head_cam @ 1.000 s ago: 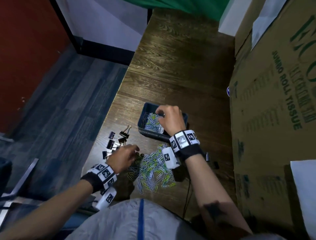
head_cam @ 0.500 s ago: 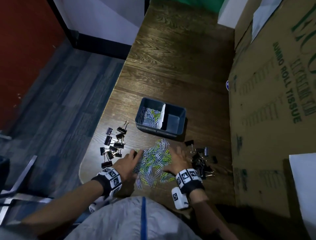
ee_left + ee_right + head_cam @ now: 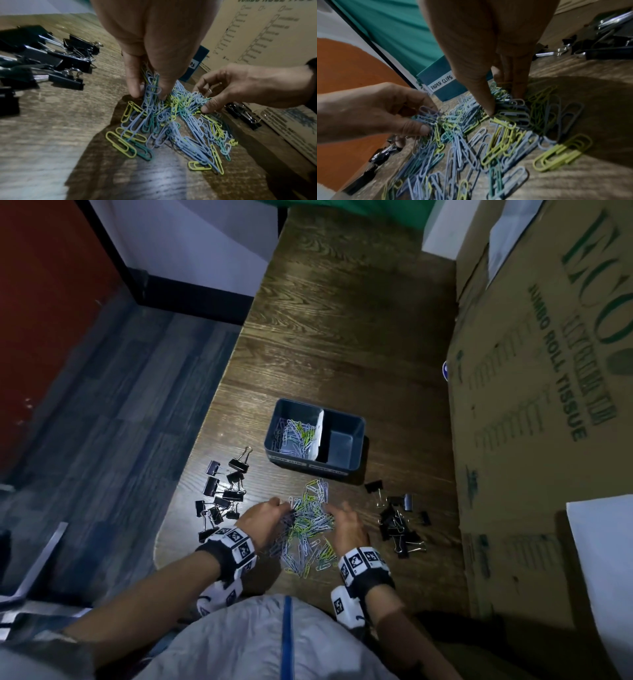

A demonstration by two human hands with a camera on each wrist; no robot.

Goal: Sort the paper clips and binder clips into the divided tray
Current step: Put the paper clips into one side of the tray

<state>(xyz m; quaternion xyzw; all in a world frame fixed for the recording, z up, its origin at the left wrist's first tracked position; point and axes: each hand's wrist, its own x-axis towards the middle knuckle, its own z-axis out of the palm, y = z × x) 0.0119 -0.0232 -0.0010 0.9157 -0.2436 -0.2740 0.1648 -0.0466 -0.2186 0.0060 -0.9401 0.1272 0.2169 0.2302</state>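
1. The paper clips [image 3: 308, 525] sit in a loose heap on the near part of the table [image 3: 342, 344], and some are already in the left half of the tray [image 3: 356, 436]. The right half looks empty.
2. Our left hand [image 3: 262, 517] is pinching a bunch of clips at the heap's left edge, as the left wrist view shows. Our right hand [image 3: 346, 525] has its fingers curled down into the right side, but we can't tell whether it has closed on any yet.
3. Binder clips are in two groups: a left group [image 3: 222, 498] and a right group [image 3: 399, 522], either side of the heap and both still outside the tray.
4. What could go wrong, we reckon: the clips are tangled, so lifting a bunch may drag stragglers that drop on the way to the tray, or land in the wrong half.
5. A big cardboard box [image 3: 548, 405] crowds the right side.
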